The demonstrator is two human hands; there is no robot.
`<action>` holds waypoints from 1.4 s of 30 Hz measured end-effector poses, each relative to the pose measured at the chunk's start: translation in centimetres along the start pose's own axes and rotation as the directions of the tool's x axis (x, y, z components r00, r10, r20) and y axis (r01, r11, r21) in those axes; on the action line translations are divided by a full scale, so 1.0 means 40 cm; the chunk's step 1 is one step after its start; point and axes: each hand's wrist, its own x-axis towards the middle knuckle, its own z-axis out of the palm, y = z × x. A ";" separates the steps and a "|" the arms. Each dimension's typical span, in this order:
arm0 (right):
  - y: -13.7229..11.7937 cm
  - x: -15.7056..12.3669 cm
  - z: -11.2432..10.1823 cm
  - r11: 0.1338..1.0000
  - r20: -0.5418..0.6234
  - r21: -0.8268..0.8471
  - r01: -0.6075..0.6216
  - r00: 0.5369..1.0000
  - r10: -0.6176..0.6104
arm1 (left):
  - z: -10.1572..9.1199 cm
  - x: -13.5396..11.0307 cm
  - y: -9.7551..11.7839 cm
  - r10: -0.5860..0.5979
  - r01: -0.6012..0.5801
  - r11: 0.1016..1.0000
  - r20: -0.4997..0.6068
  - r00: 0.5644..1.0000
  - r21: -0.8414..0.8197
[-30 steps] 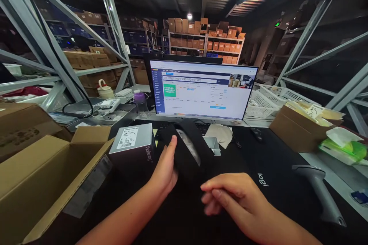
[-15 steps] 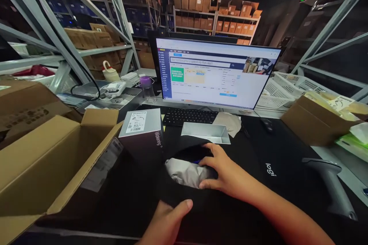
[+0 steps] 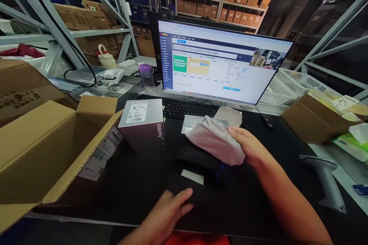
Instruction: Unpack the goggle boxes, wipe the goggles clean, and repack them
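In my right hand (image 3: 244,141) is a soft grey cloth pouch (image 3: 217,139), pinched at its right end and lifted above a black case (image 3: 178,162). The case is dark against the black mat, so its outline is hard to make out; a small white label (image 3: 192,177) shows inside it. My left hand (image 3: 172,208) grips the near edge of the case, thumb on top. Behind the pouch lies a shallow silver-grey box lid (image 3: 188,122), partly covered. A tall box marked Wakening (image 3: 140,130) stands to the left.
An open cardboard carton (image 3: 57,149) fills the left side. Behind are a keyboard (image 3: 189,108) and a monitor (image 3: 212,65). To the right are a mouse (image 3: 266,121), a barcode scanner (image 3: 324,180), another carton (image 3: 313,122) and white baskets (image 3: 278,88).
The grey pouch has come up out of the black case in my right hand, exposing the white label inside. My left hand stays at the near edge. The camera view has tilted down slightly.
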 end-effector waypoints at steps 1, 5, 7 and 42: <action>-0.010 -0.002 -0.015 0.999 -0.041 -0.007 0.045 0.998 -0.045 | 0.002 -0.002 0.012 -0.036 0.036 0.999 -0.005 0.999 -0.013; -0.047 -0.029 -0.061 0.923 -0.137 -0.257 0.287 0.935 -0.328 | 0.026 -0.013 0.056 -0.150 0.149 0.988 -0.034 0.988 -0.024; -0.061 -0.052 -0.067 0.826 -0.102 -0.445 0.347 0.896 -0.432 | 0.041 -0.026 0.070 -0.240 0.233 0.963 0.046 0.970 0.133; -0.062 -0.073 -0.028 0.576 0.042 -0.718 0.390 0.851 -0.523 | 0.003 -0.010 0.101 0.200 -0.575 -0.775 0.965 0.169 0.262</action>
